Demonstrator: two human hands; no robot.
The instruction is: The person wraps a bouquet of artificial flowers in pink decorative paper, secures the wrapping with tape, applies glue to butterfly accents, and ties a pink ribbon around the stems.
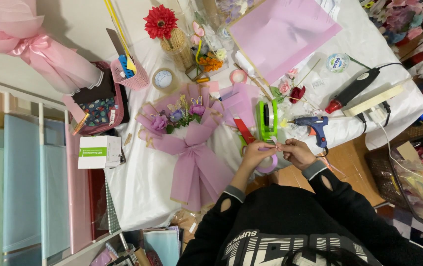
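Note:
My left hand (256,153) and my right hand (297,151) meet at the table's near edge, pinching a strip of lilac ribbon (269,166) that loops below them. Just beyond my fingers stands a green tape dispenser (266,119). A blue glue gun (315,125) lies to the right of it, close to my right hand. Left of my hands lies a purple wrapped bouquet (189,143) with a big bow. Red-handled scissors (243,132) rest between the bouquet and the dispenser.
A white cloth covers the table (137,182). A red flower in a vase (167,29), pink paper sheet (280,29), tape rolls (163,79), black tool (352,91), power strip (376,98) sit farther back. A white box (99,151) and paper racks (24,187) are left.

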